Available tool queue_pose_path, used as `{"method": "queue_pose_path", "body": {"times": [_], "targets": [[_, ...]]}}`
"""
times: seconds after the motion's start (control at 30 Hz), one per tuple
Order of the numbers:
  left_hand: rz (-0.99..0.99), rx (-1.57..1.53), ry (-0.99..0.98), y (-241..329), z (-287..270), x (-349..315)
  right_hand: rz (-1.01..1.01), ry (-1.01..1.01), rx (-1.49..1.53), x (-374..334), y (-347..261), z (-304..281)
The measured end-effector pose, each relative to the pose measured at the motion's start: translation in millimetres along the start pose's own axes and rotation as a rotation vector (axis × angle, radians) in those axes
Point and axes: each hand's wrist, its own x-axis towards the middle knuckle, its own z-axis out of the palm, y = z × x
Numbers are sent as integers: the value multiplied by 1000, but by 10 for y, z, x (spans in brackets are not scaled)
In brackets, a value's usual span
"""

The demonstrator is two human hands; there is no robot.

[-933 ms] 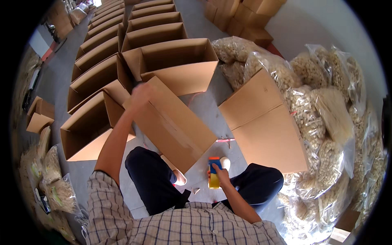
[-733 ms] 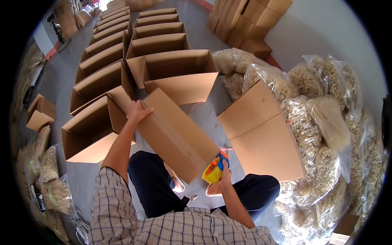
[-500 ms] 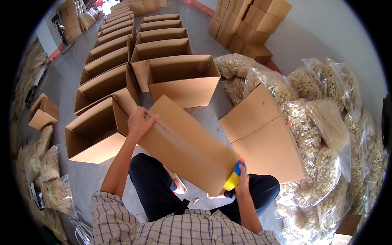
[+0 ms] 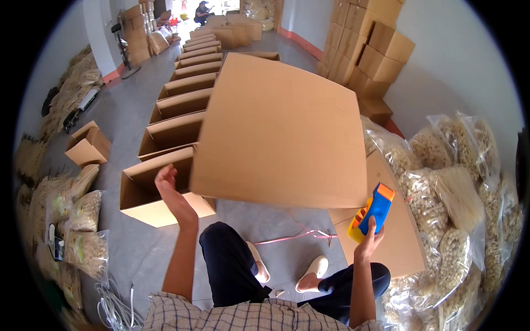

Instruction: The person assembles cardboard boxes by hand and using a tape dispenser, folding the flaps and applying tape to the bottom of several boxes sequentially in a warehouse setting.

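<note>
Tape dispenser [image 4: 378, 207] wrapped in the grip of the right hand [image 4: 369, 243], near the large carton's [image 4: 281, 132] lower right corner. At the carton's left edge, just beside it, left hand [image 4: 175, 198] half-spread, pinching nothing visible. Between both, tilted up, support hidden. Seemingly repositioning the carton; next, probably calls for steadying with the left palm before lowering near the row of cartons [image 4: 157, 208].

The tape dispenser [image 4: 377, 208] is blue, yellow and orange — the large carton [image 4: 281, 132] plain brown, the person's shirt [image 4: 248, 318] pale, dark-checked.
</note>
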Motion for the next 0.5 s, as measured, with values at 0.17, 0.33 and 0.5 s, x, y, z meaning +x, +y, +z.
{"method": "queue_pose_path", "body": {"times": [0.17, 0.33, 0.5], "targets": [[-825, -127, 3, -511, -88, -1054, -5, -56, -10, -48, 87, -360], [-1698, -249, -156, -1029, 15, -1890, 59, -100, -72, -164, 17, -473], [-1930, -378, 149, -1245, 826, -1835, -49, -61, -160, -103, -221, -872]]}}
